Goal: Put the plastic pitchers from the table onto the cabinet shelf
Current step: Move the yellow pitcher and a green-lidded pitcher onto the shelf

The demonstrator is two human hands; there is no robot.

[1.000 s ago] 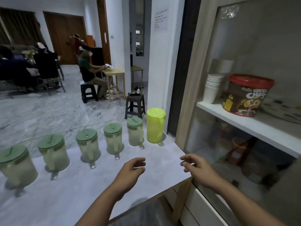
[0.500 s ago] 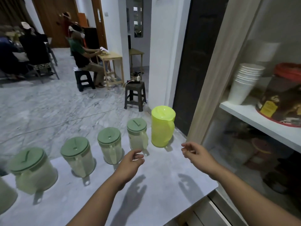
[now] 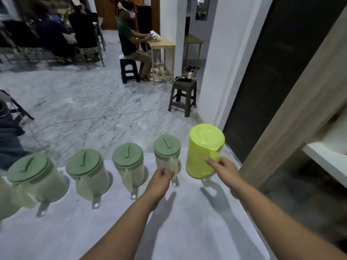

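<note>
A yellow-green pitcher [image 3: 201, 152] stands at the right end of a row on the pale table [image 3: 187, 231]. My right hand [image 3: 224, 168] is curled around its handle, index finger against its side. To its left stands a clear pitcher with a green lid [image 3: 167, 152], and my left hand [image 3: 159, 178] is closed on its handle. Further left are three more green-lidded pitchers [image 3: 128, 166] [image 3: 86, 172] [image 3: 35, 182], handles toward me. All the pitchers rest on the table. The white cabinet shelf [image 3: 328, 163] shows at the right edge.
The cabinet's wooden frame post [image 3: 285, 124] rises just right of the yellow-green pitcher. Beyond the table's far edge lie a marble floor, a dark stool [image 3: 183, 96], a small wooden table [image 3: 163, 49] and seated people. Another pitcher is cut off at the far left.
Both hands have reached forward from above the table to the pitcher handles, left onto the green-lidded one, right onto the yellow-green one. The view has tilted down and left, away from the cabinet.
</note>
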